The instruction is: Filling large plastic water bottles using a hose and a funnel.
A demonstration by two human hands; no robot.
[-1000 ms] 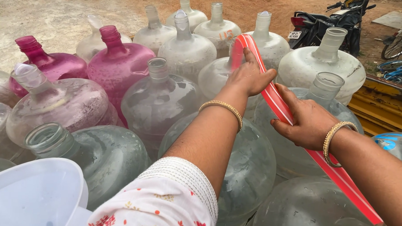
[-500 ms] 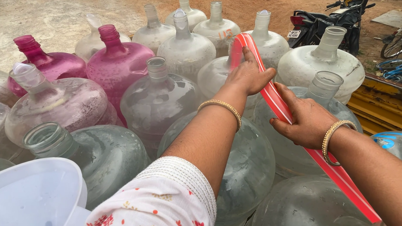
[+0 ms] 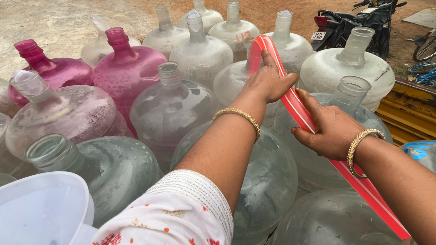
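A long red hose with pale stripes (image 3: 294, 105) runs from the lower right up over the water jugs and bends down at its top. My left hand (image 3: 266, 81) grips the hose near the bend, above a clear jug's neck that the hand hides. Lower down, my right hand (image 3: 328, 128) is wrapped around the same hose, beside an open-necked clear jug (image 3: 353, 89). Both wrists carry gold bangles. Several large clear jugs surround the hands; two pink jugs (image 3: 125, 68) stand at the left.
A white plastic funnel or bucket rim (image 3: 37, 215) sits at the lower left. A yellow metal edge (image 3: 416, 113) borders the jugs on the right. Beyond it stand a parked motorcycle (image 3: 359, 21) and a bicycle wheel (image 3: 430, 42) on bare dirt.
Both hands keep their hold on the hose with almost no shift; the left hand has settled slightly lower at the bend.
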